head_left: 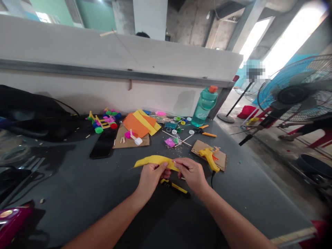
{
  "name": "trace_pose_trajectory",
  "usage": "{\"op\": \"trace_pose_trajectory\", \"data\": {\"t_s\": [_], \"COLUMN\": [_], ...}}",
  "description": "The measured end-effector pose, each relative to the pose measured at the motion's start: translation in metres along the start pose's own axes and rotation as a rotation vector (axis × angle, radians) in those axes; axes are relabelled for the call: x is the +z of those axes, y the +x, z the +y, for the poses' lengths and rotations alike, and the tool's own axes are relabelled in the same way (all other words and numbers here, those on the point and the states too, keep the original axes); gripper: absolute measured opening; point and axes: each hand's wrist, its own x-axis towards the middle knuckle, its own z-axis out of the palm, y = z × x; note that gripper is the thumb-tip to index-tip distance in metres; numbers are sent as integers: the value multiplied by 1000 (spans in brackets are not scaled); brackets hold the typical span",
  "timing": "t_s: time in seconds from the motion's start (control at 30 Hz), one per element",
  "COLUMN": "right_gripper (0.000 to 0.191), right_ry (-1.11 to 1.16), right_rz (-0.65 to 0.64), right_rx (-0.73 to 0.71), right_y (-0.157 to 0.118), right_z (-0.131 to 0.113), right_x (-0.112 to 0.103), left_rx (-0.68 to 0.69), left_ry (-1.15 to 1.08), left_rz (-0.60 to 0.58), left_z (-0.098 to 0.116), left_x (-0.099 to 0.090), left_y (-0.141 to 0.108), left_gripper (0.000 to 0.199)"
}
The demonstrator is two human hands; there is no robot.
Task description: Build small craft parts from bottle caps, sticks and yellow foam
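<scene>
A strip of yellow paper is held above the dark table between my two hands. My left hand pinches it near the middle, thumb on top. At its right end, my right hand grips it between thumb and fingers; a small pale tip shows at the fingertips, too small to name. Below the hands lies a yellow and black utility knife. A yellow glue gun rests on a piece of cardboard to the right of my right hand.
Orange paper and cardboard lie behind, beside a black phone and a colourful small wheeled model. Bottle caps, orange-handled pliers and a teal bottle stand or lie toward the partition. A large fan is at right.
</scene>
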Motion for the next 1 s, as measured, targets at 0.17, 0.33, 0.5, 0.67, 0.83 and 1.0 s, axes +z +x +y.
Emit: {"op": "trace_pose_trajectory", "data": {"t_s": [0.17, 0.33, 0.5, 0.67, 0.83, 1.0], "right_gripper": [18, 25, 21, 13, 16, 16], "right_ry": [49, 77, 163, -39, -185, -300], "right_rz": [-33, -69, 15, 133, 112, 76], "right_rx": [-32, -9, 168, 0, -228, -252], "right_y": [-1, -3, 0, 1, -2, -3], "right_z": [-7, -11, -2, -5, -12, -13], "right_x": [-2, 1, 0, -7, -6, -4], "left_rx": [12, -21, -34, -57, -29, -33], "left_ry": [-51, -122, -134, -110, -174, -203], "left_rz": [-92, -47, 63, 143, 113, 41], "left_z": [3, 2, 0, -1, -2, -3], "left_x": [1, 0, 1, 4, 9, 12], "left_y": [-3, 0, 1, 0, -3, -6], "left_gripper": [31, 29, 25, 22, 25, 28]}}
